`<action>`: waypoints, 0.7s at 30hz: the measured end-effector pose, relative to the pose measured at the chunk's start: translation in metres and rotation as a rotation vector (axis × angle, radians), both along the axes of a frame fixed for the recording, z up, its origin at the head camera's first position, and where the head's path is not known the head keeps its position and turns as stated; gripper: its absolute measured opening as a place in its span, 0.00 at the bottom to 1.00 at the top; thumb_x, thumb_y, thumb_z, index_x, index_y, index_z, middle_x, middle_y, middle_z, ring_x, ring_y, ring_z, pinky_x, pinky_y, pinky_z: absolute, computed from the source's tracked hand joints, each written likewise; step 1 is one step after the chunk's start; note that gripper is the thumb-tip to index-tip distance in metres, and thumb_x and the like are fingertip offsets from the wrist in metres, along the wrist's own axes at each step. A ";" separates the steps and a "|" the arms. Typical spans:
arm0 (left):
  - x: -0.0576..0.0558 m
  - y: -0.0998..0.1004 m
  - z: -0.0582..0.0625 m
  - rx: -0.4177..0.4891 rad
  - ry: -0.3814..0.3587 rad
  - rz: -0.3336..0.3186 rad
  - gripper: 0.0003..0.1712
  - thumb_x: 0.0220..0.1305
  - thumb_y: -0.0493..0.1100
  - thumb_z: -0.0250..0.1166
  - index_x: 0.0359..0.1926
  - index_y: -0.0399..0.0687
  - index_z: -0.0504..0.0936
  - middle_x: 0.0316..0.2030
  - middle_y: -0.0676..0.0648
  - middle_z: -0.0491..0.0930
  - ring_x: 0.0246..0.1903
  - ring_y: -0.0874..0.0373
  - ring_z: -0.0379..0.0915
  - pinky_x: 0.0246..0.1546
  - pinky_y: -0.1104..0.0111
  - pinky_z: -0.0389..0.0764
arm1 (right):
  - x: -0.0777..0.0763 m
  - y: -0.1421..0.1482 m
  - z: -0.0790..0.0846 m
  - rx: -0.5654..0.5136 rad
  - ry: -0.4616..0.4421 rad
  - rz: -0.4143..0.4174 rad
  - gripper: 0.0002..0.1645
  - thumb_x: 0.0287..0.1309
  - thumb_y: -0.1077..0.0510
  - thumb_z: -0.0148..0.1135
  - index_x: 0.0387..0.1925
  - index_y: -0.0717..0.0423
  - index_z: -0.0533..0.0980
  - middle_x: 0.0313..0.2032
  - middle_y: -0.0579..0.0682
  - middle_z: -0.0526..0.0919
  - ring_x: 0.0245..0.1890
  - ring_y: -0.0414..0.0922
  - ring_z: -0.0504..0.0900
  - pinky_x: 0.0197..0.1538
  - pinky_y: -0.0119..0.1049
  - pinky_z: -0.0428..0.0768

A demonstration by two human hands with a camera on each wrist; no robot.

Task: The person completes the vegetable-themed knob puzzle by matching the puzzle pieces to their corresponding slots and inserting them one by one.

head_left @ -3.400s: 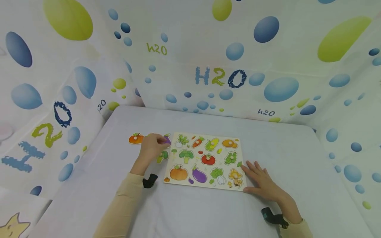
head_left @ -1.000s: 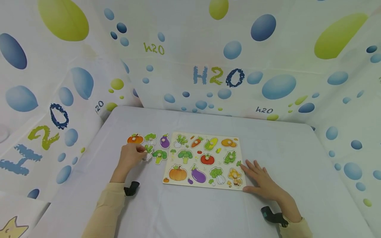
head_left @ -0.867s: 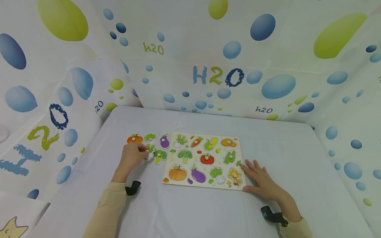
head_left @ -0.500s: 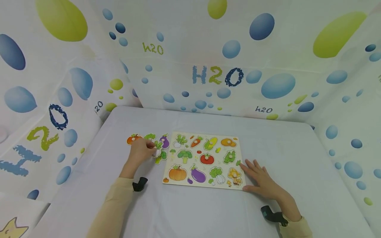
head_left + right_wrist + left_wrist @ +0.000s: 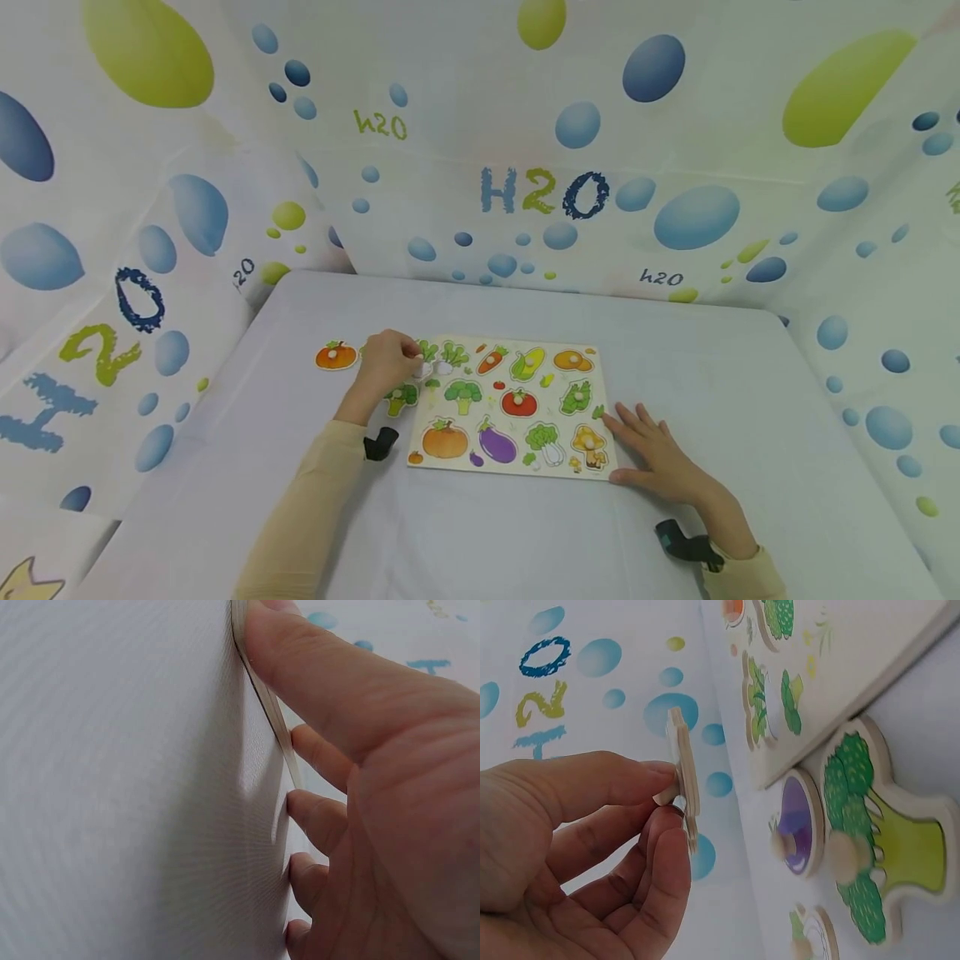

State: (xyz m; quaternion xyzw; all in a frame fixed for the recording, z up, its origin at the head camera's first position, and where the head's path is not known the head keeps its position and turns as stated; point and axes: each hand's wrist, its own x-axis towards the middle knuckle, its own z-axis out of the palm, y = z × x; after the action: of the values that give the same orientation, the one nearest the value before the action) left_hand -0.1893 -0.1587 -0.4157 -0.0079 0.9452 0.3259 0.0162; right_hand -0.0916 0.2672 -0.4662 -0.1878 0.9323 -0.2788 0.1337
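My left hand (image 5: pixel 386 367) pinches a white turnip puzzle piece (image 5: pixel 425 352) by its knob, over the upper left corner of the puzzle board (image 5: pixel 487 446). Seen edge-on in the left wrist view, the turnip piece (image 5: pixel 688 776) is held upright between thumb and fingers. Just right of it, a printed turnip (image 5: pixel 452 357) shows on the board. My right hand (image 5: pixel 660 458) lies with spread fingers at the board's right edge. In the right wrist view, its thumb (image 5: pixel 315 667) is against the board's edge (image 5: pixel 274 712).
Left of the board lie a pumpkin piece (image 5: pixel 336 356) and a broccoli piece (image 5: pixel 401 399). An eggplant piece (image 5: pixel 801 825) and a leafy green piece (image 5: pixel 814 930) show in the left wrist view. Knobbed pieces, among them a tomato (image 5: pixel 519 403), sit in the board.
My left hand, near the eggplant piece at first, went left to the turnip piece, then carried it right, past the broccoli piece, to the board's corner. My right hand has stayed put.
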 end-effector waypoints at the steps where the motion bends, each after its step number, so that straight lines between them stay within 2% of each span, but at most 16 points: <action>1: -0.002 0.002 -0.001 0.000 0.000 -0.007 0.08 0.59 0.35 0.65 0.39 0.35 0.86 0.34 0.39 0.83 0.33 0.50 0.75 0.34 0.63 0.79 | 0.000 0.000 0.000 0.002 0.000 0.000 0.51 0.50 0.42 0.70 0.72 0.52 0.61 0.75 0.63 0.51 0.74 0.70 0.39 0.67 0.73 0.37; 8: -0.012 0.015 -0.003 -0.007 0.018 -0.038 0.09 0.58 0.34 0.65 0.39 0.34 0.86 0.33 0.39 0.83 0.31 0.50 0.74 0.31 0.64 0.77 | 0.000 0.000 0.000 -0.003 -0.004 -0.001 0.52 0.50 0.42 0.70 0.72 0.52 0.61 0.75 0.63 0.51 0.74 0.70 0.39 0.67 0.73 0.37; 13: -0.019 0.019 -0.009 0.011 0.048 -0.085 0.09 0.57 0.32 0.64 0.39 0.33 0.86 0.34 0.38 0.84 0.31 0.50 0.76 0.30 0.63 0.77 | 0.001 0.000 -0.001 -0.003 0.010 0.000 0.52 0.49 0.41 0.70 0.72 0.51 0.61 0.75 0.63 0.52 0.74 0.70 0.40 0.67 0.73 0.37; 21: -0.027 0.026 -0.018 0.012 0.008 -0.101 0.12 0.57 0.32 0.63 0.42 0.34 0.86 0.39 0.37 0.84 0.35 0.48 0.77 0.36 0.59 0.79 | 0.002 0.000 -0.001 -0.014 0.030 0.007 0.52 0.49 0.41 0.70 0.72 0.52 0.61 0.74 0.63 0.53 0.73 0.70 0.41 0.66 0.74 0.38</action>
State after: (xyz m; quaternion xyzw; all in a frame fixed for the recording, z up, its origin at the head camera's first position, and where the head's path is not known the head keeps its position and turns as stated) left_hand -0.2165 -0.1327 -0.4337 0.0414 0.9424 0.3305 0.0289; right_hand -0.0899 0.2670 -0.4670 -0.1961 0.9316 -0.2820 0.1193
